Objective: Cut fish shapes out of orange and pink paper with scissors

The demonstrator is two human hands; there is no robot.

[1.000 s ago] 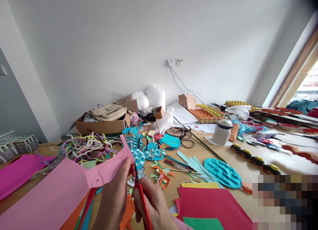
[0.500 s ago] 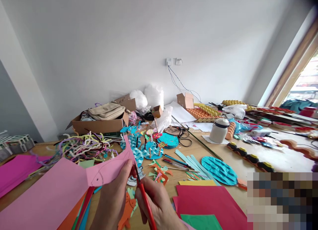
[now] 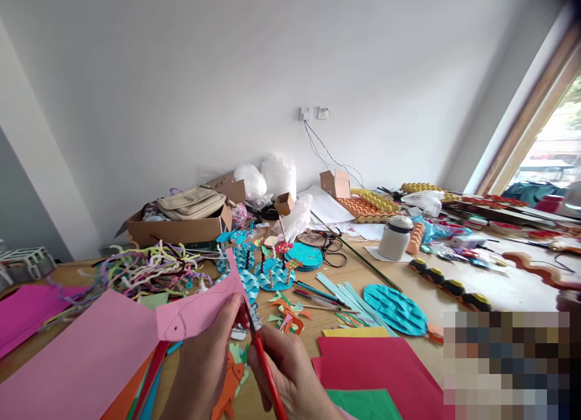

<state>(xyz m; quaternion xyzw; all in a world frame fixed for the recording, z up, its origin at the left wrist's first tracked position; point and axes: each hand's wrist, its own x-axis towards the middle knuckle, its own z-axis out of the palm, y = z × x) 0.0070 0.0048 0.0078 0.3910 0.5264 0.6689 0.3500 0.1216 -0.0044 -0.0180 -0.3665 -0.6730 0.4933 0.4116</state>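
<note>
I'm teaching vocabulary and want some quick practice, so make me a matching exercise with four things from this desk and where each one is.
Things
1. scissors
2. pink paper
3. beige bag
4. white lidded jar

Places
A. on a cardboard box
B. in the right hand
C. on a white sheet
D. in the left hand, showing a drawn fish

Pairs: 1-B, 2-D, 3-A, 4-C

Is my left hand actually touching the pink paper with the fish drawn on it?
Touching. The head view shows the left hand holding the pink paper, its thumb lying over the face with no gap.
</note>
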